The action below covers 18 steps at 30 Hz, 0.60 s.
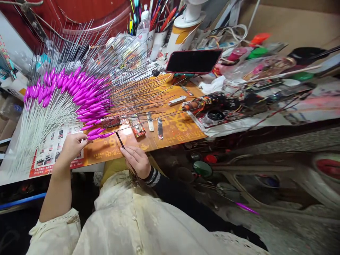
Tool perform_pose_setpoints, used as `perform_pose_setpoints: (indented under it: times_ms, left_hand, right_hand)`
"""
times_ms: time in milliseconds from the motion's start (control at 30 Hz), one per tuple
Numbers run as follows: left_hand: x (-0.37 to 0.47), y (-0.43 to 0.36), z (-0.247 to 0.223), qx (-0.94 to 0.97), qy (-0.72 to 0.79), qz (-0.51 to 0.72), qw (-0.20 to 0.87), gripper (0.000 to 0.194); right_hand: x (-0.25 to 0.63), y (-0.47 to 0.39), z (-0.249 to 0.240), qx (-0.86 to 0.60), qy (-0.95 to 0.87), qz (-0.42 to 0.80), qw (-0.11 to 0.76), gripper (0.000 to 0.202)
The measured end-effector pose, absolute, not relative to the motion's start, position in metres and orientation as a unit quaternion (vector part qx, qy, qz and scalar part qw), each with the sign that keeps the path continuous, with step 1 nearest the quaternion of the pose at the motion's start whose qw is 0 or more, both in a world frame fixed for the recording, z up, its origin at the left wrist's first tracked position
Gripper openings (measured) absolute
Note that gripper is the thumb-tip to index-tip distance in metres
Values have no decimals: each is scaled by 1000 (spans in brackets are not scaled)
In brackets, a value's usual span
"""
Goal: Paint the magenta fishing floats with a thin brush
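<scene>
Many glossy magenta floats (90,95) with thin stems fan across the left of the table, their pale ends toward me and dark ends pointing away. My left hand (73,147) pinches the near end of a magenta float (102,135) at the table's front edge. In my right hand (136,161) is a thin dark brush-like stick (120,140), its tip just below the dark stem of that float. A small red box (137,126) and flat narrow pieces (160,129) lie beyond my right hand.
A phone (193,61) stands tilted at the back. Behind it are a white cylinder (182,33), a bottle (142,26) and cups of brushes. Tools and wires (217,102) clutter the right. One magenta float (247,208) sticks out low at right.
</scene>
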<state>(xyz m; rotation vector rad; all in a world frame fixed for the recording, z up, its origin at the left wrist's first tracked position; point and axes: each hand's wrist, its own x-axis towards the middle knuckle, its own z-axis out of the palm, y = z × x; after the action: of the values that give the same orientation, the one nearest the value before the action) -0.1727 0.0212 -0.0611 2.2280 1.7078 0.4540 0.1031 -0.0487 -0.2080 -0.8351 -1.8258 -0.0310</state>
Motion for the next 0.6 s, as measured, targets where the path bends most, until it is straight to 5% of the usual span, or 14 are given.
perform_pose_setpoints:
  times_ms: [600]
  left_hand:
    - [-161,24,-59,771,607,130,139,22]
  right_hand:
    - [103,-49,-204,-350,-769,-32,534,64]
